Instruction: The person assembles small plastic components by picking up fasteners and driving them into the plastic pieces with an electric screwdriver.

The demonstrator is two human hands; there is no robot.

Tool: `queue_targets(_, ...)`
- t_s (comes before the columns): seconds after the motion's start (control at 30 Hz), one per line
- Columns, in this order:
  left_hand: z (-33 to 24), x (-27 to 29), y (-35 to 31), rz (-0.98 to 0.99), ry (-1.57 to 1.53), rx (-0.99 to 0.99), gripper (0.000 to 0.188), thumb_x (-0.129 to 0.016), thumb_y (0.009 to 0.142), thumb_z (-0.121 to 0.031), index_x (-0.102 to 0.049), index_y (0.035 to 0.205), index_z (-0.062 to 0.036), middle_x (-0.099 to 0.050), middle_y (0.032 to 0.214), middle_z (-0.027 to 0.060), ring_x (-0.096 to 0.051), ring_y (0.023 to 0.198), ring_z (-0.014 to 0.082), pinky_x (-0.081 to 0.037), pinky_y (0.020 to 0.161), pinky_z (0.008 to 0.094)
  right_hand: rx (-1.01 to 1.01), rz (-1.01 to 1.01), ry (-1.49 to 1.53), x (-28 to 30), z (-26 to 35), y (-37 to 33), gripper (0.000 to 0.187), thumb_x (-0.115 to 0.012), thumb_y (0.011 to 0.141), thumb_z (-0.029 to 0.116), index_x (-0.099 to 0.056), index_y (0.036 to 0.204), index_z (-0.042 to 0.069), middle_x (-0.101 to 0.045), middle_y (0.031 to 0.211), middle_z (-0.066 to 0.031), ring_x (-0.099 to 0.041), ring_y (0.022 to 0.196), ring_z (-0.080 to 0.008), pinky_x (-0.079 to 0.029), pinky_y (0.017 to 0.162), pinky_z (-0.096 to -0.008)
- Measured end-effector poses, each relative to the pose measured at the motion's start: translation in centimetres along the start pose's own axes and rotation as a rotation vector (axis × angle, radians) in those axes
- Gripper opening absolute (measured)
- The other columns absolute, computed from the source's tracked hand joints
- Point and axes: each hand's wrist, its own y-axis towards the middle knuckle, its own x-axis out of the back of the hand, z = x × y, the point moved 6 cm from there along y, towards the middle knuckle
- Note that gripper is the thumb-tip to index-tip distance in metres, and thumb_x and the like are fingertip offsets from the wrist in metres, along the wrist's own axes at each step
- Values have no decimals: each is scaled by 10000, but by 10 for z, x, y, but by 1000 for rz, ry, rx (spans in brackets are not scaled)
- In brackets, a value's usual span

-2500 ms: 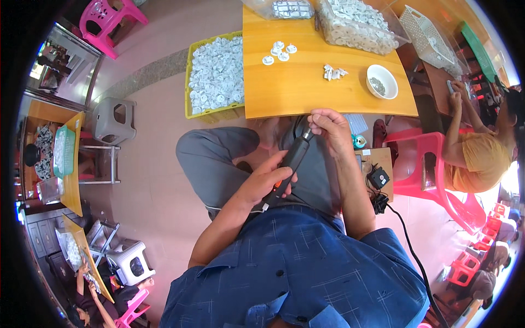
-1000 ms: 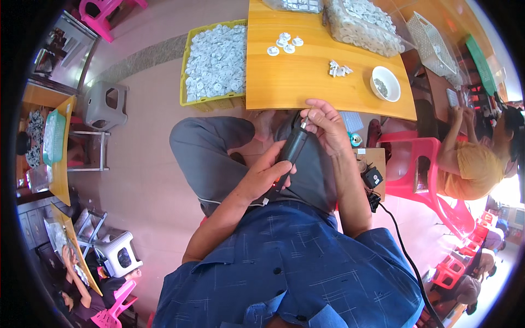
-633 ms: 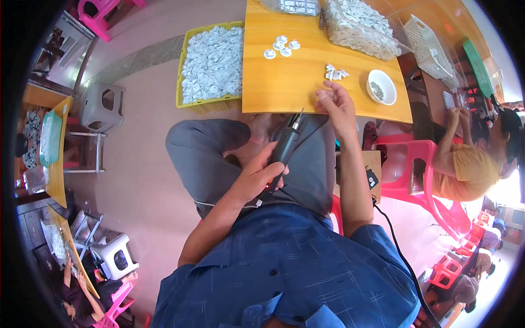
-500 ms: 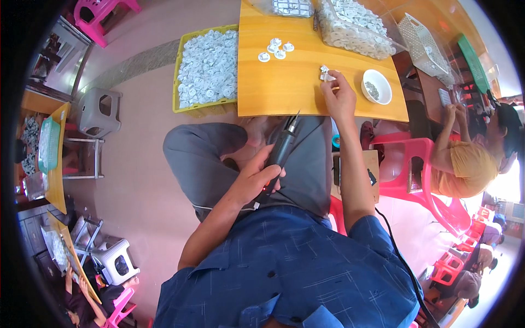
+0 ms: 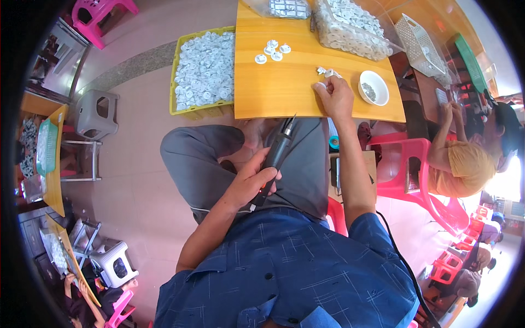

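Observation:
My left hand [image 5: 255, 177] is wrapped around a black electric screwdriver [image 5: 278, 153] above my lap, its bit pointing up toward the table edge. On the table, my right hand [image 5: 337, 99] has its fingers curled together at a small white plastic part [image 5: 330, 73]; the fingers partly cover it. Another small white piece [image 5: 320, 70] lies just beside it. A white bowl [image 5: 384, 93] with small metal screws [image 5: 370, 92] stands to the right of this hand. Several round white plastic parts [image 5: 272, 50] lie grouped farther left on the table.
A yellow crate [image 5: 176, 82] full of white parts adjoins the left side of the wooden table [image 5: 284, 93]. At the back right is a clear bin [image 5: 350, 44] heaped with parts. A person in a yellow shirt [image 5: 465, 167] sits at right near a pink chair [image 5: 402, 164].
My right hand has turned slightly and its fingers have curled more around the small white part. The left hand keeps the screwdriver in nearly the same place. The view has shifted slightly.

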Motion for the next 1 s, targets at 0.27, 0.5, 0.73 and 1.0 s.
queue_targets(0.27,-2,-3,1,-20,30,26,496,-586,1007,-186,-432,1458,-47,-629,963,64,-614,721,125,-522,650,270,-384,125,754,-13,-16,-22,160,-749,930,143,-644,983,34,-646,914,-51,-631,805,-104,-514,650,-271)
queue_targets(0.5,-4,-7,1,-38,61,57,505,-591,998,-191,-437,1455,-42,-634,957,59,-614,715,124,-518,649,266,-534,203,1201,-16,-2,-64,148,-634,989,15,-595,1132,31,-647,1045,-70,-678,893,-152,-585,793,-271)
queue_targets(0.73,-2,-11,2,-34,113,78,490,-560,1011,-152,-453,1476,-41,-640,978,60,-620,718,122,-530,660,263,-615,274,1294,-22,4,-94,400,-620,993,0,-521,1376,59,-650,1079,-60,-692,964,-172,-584,832,-281)
queue_targets(1.0,0,-12,3,-45,142,98,524,-564,1014,-156,-428,1508,-47,-647,966,61,-625,708,122,-531,645,263,-577,243,1247,-22,13,-101,266,-599,1004,-2,-617,1268,26,-687,1118,-78,-694,929,-157,-585,818,-271)
